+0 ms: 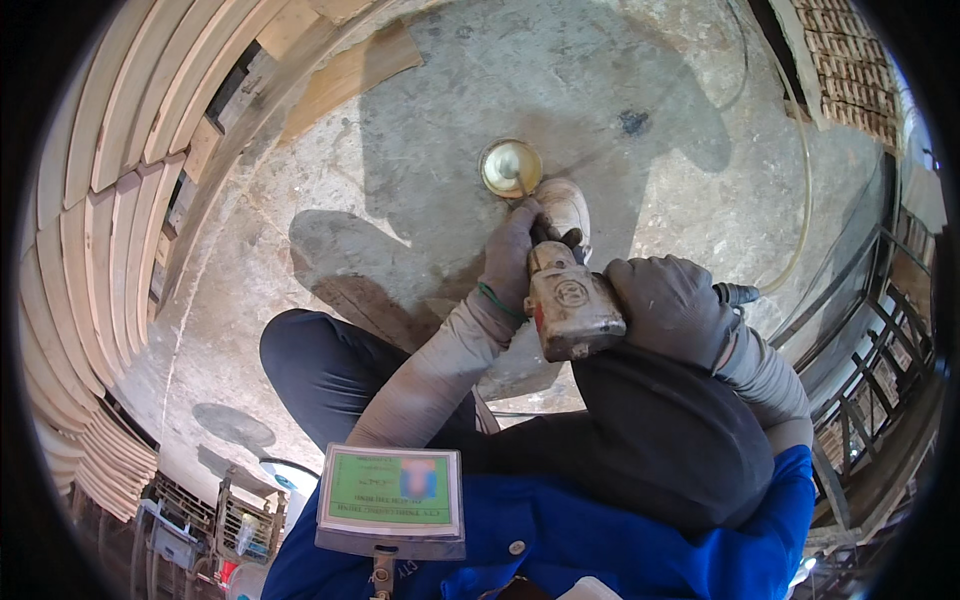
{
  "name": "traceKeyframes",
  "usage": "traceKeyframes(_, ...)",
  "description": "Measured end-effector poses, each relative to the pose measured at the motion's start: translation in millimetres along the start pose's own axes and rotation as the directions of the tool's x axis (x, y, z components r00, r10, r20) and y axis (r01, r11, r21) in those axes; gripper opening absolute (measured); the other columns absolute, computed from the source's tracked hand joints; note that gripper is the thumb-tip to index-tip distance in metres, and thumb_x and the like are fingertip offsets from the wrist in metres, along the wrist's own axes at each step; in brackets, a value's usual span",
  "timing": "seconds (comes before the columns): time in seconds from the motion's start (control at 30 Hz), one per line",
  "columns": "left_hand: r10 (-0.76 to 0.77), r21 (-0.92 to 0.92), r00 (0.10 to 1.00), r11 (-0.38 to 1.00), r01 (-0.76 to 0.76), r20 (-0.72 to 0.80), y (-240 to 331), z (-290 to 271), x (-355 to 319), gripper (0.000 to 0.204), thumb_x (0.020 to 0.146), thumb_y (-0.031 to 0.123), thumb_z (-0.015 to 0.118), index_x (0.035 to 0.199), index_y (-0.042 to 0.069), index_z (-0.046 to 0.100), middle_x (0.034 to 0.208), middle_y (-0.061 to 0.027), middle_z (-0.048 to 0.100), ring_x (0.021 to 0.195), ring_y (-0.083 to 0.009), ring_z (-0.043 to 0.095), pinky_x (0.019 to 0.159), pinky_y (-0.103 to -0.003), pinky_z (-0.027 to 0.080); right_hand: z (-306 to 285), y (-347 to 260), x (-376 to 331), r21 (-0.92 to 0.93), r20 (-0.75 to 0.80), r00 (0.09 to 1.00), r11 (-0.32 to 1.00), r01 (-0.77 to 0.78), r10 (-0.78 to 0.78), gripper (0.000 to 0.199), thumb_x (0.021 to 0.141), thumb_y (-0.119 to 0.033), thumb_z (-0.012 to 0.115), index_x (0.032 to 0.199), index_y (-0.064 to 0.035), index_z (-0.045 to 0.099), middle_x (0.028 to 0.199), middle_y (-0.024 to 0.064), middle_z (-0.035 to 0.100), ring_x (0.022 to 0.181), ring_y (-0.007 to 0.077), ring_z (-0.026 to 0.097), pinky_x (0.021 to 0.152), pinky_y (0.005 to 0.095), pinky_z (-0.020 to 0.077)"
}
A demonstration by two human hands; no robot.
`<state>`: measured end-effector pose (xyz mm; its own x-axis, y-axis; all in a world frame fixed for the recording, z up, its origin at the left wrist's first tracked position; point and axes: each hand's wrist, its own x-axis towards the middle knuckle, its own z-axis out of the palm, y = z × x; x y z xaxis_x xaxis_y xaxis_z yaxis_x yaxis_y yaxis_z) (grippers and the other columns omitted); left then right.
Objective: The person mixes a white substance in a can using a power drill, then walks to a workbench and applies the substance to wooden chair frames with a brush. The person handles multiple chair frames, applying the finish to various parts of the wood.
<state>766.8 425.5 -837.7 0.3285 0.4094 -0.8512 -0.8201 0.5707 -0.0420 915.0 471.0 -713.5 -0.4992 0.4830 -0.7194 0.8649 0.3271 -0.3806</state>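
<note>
My right hand [672, 308], in a dark grey glove, is closed round the handle of a worn metal air tool [572, 312], which looks like an impact wrench. Its nose points away from me, and an air hose joins the handle's right end. Against the tool's front is my left hand [512, 250], also gloved, its fingers pinched round a thin rod [520, 183]. That rod reaches into a small round tin [497, 170] of pale, shiny contents on the floor. Whether the rod is fixed to the tool is hidden by my fingers.
Right beside the tin is my pale shoe [565, 212]; my bent knees flank the arms. A yellowish hose [806, 190] curves across the concrete floor [450, 110]. Curved wooden pieces [95, 220] are stacked at left, with a flat board [355, 80] nearby. Dark racks [880, 370] stand right.
</note>
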Motion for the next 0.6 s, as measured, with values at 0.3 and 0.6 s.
traceKeyframes(0.3, 0.021, 0.024, 0.999, 0.999, -0.022, 0.030, 6.1, -11.3, -1.1, 0.023, 0.094, 0.024, 0.047, 0.086, 0.003, 0.050, 0.075, -0.0060, 0.053, 0.067, -0.0179, 0.060, 0.064, -0.032, 0.056, 10.3, 2.7, 4.5, 0.040, -0.111, 0.988, 0.993, 0.114, -0.109, 0.028, 0.070, -0.029, 0.065, 0.081, -0.0042, 0.057, 0.068, 0.0153, 0.060, 0.066, 0.0333, 0.062, 0.058, 0.0425, 0.0490)
traceKeyframes(0.6, 0.032, 0.064, 0.998, 0.997, -0.035, 0.049, 14.9, -1.9, 8.1, 0.032, 0.096, 0.031, 0.040, 0.096, 0.001, 0.051, 0.080, -0.0111, 0.059, 0.066, -0.0200, 0.062, 0.057, -0.034, 0.055, 5.6, -5.8, 5.2, 0.039, -0.245, 0.968, 0.997, 0.069, -0.057, 0.038, 0.068, -0.036, 0.069, 0.081, -0.0034, 0.056, 0.068, 0.0159, 0.060, 0.068, 0.0335, 0.063, 0.060, 0.0424, 0.0499)
